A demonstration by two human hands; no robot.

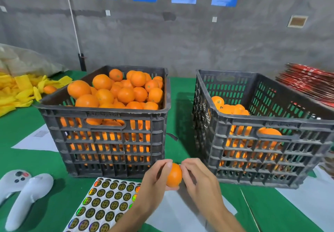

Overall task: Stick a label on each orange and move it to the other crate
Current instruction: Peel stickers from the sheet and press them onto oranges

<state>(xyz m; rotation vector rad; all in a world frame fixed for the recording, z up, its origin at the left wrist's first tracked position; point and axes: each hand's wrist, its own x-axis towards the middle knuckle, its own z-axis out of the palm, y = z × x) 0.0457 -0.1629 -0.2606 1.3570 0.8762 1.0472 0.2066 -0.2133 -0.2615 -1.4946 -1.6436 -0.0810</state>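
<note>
My left hand [155,179] holds an orange [174,175] in front of the two black crates. The fingertips of my right hand [196,175] press on the right side of that orange; whether a label is under them is hidden. The left crate [106,116] is heaped with oranges [119,91]. The right crate [262,123] holds a lower layer of oranges [229,107]. A sheet of round shiny labels [104,204] lies on the table just left of my left forearm.
Two white controllers [23,192] lie at the near left. White papers [38,139] lie on the green tablecloth [182,105]. Yellow foam sleeves [19,91] with one loose orange [49,89] sit at the far left, red flat packs [307,82] at the far right.
</note>
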